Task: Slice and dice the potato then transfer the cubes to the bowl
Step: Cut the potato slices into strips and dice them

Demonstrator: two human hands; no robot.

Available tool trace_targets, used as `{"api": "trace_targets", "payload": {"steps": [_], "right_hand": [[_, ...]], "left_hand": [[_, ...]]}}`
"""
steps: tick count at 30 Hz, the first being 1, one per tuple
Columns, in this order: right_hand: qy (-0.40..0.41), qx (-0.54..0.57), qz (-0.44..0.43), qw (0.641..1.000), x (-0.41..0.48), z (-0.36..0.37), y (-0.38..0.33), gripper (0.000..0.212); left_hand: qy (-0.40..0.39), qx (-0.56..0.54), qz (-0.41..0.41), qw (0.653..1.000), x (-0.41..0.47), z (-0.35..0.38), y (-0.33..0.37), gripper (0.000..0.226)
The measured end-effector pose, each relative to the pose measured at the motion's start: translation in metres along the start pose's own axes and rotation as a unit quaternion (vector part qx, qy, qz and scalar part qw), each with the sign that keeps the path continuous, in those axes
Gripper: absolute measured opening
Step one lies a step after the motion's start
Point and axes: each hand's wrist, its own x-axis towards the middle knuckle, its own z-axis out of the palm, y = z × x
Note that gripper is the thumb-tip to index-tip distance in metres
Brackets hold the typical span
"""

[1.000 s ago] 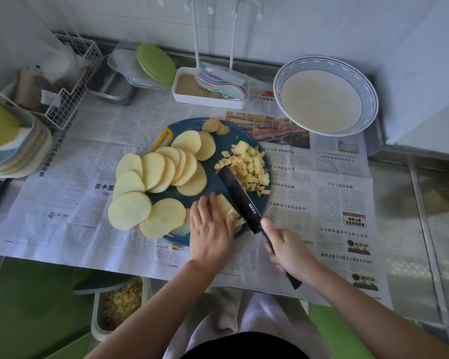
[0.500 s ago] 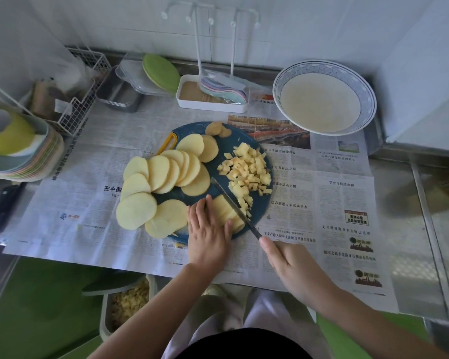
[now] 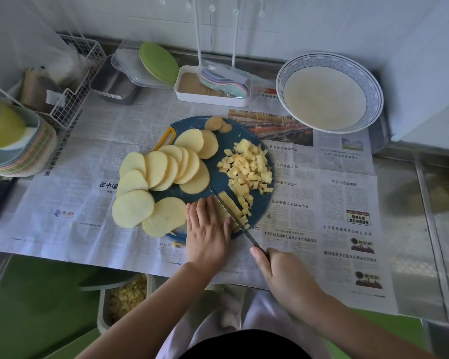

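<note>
Since a second ago the knife [image 3: 244, 230] has been turned from flat to edge-down. Its handle is hidden in the clenched fingers of the right hand [image 3: 283, 275]; the slice [image 3: 223, 209] is mostly covered by the flat left hand [image 3: 208, 229]. "在中国" is read on the newspaper [image 3: 88, 156], cut off by potato slices [image 3: 161, 174]. Pale cubes [image 3: 249, 169] are heaped on the round blue board [image 3: 219, 181] at the middle of the desk [image 3: 405, 203], the patterned bowl [image 3: 373, 84] at its far right corner.

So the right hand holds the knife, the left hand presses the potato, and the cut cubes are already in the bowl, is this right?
Not quite. In the head view the cubes lie on the blue cutting board, not in the bowl. The right hand does hold the knife, and the left hand presses the potato.
</note>
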Motion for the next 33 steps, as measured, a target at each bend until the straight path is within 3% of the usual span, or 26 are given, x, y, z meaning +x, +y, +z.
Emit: {"api": "trace_targets", "payload": {"steps": [9, 16, 20, 23, 33], "right_hand": [[0.003, -0.05, 0.02, 0.999, 0.021, -0.001, -0.009, 0.053], [-0.011, 0.199, 0.069, 0.977, 0.029, -0.011, -0.003, 0.063], [-0.041, 0.258, 0.067, 0.963, 0.034, -0.018, 0.005, 0.062], [-0.045, 0.265, 0.056, 0.962, 0.035, -0.02, 0.006, 0.061], [-0.01, 0.229, 0.028, 0.973, 0.032, -0.013, 0.002, 0.062]], "left_hand": [[-0.009, 0.011, -0.009, 1.0, 0.0, 0.002, 0.002, 0.065], [0.025, -0.02, -0.009, 0.999, 0.001, -0.002, 0.004, 0.061], [0.029, -0.037, -0.002, 0.999, -0.002, -0.008, 0.001, 0.075], [0.006, -0.002, 0.017, 1.0, -0.006, -0.009, -0.001, 0.083], [0.002, 0.016, -0.008, 1.0, 0.0, -0.006, 0.009, 0.076]]}}
